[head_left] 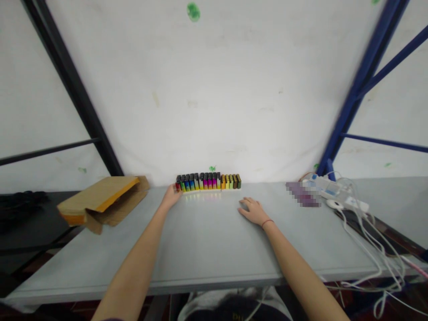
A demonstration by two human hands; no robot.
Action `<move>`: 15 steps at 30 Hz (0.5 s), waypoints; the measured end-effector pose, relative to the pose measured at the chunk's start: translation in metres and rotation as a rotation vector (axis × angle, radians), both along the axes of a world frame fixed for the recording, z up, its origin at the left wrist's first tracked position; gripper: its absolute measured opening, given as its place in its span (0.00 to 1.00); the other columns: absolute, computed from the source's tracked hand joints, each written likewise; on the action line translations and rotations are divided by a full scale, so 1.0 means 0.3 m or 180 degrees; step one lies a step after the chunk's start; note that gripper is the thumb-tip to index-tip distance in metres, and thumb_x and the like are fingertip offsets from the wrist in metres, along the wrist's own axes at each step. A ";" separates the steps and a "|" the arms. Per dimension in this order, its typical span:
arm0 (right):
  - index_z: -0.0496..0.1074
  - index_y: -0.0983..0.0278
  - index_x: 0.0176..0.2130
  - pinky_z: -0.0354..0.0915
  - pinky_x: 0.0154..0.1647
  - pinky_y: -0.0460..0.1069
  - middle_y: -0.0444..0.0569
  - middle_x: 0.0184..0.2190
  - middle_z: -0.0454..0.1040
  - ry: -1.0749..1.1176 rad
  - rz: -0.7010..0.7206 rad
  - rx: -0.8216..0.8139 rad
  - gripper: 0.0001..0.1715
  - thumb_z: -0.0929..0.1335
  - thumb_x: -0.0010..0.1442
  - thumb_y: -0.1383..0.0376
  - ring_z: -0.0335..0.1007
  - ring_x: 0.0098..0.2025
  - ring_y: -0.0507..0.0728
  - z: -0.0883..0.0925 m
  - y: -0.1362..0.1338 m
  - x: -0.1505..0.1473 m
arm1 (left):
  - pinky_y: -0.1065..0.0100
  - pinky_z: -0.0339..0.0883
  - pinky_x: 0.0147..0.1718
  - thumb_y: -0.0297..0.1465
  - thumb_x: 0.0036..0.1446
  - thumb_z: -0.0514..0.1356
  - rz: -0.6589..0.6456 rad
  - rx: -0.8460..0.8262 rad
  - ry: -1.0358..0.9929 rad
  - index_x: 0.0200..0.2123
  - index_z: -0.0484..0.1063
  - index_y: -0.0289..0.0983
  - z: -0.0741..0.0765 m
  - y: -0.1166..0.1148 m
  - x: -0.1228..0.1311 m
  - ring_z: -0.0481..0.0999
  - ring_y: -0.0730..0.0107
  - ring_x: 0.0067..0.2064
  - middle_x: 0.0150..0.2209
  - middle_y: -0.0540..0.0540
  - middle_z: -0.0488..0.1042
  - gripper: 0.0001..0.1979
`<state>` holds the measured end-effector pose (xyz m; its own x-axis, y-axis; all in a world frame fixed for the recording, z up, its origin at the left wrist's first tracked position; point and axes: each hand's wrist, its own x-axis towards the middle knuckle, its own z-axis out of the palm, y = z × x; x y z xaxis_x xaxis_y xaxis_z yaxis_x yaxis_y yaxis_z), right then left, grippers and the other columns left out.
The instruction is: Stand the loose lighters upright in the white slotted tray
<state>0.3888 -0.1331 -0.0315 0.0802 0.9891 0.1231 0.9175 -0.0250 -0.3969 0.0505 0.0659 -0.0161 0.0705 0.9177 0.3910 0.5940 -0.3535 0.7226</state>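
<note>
Rows of colourful lighters [210, 183] stand upright in a low, pale tray [230, 190] near the wall. Most have dark tops; those at the right end have yellowish tops. My left hand [171, 196] is closed around the tray's left end, its thumb at the front by the red lighters; its other fingers are partly hidden. To the right of the tray and nearer to me, my right hand [253, 211] lies on the grey table [214, 240], fingers spread and holding nothing. A thin red band circles the right wrist.
An opened cardboard box [103, 198] lies on the left of the table. At the right are a power strip [329, 187], tangled white cables [368, 232] and a blurred purple item [302, 195]. Black and blue metal frames [347, 111] flank the workspace, with a white wall behind.
</note>
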 end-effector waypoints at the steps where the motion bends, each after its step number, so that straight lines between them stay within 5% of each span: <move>1: 0.66 0.62 0.56 0.45 0.64 0.63 0.55 0.63 0.59 -0.0011 0.0013 0.0010 0.27 0.62 0.62 0.54 0.50 0.65 0.62 -0.002 0.001 0.001 | 0.58 0.71 0.45 0.27 0.47 0.60 0.0029 -0.0009 0.0015 0.44 0.66 0.32 -0.003 -0.013 -0.005 0.76 0.55 0.46 0.43 0.40 0.75 0.17; 7: 0.67 0.62 0.56 0.46 0.63 0.63 0.56 0.62 0.60 -0.0046 0.0023 0.0063 0.27 0.62 0.62 0.54 0.52 0.65 0.62 -0.014 0.006 0.007 | 0.55 0.66 0.49 0.36 0.49 0.63 0.0239 0.0316 0.0379 0.38 0.66 0.37 -0.023 -0.097 -0.026 0.73 0.53 0.47 0.40 0.42 0.73 0.15; 12: 0.67 0.61 0.56 0.46 0.63 0.63 0.56 0.62 0.60 -0.0033 0.0034 0.0047 0.26 0.61 0.62 0.54 0.52 0.65 0.62 -0.012 0.003 0.004 | 0.50 0.55 0.58 0.39 0.43 0.69 0.0369 0.0301 0.0248 0.57 0.54 0.33 -0.034 -0.094 0.000 0.59 0.46 0.62 0.58 0.33 0.61 0.42; 15: 0.67 0.61 0.56 0.45 0.63 0.63 0.55 0.62 0.60 -0.0029 0.0011 0.0045 0.26 0.61 0.62 0.54 0.52 0.65 0.62 -0.008 0.001 0.002 | 0.55 0.57 0.57 0.35 0.44 0.68 0.0131 0.0185 0.0237 0.61 0.47 0.33 -0.034 -0.079 0.023 0.60 0.51 0.61 0.60 0.32 0.59 0.46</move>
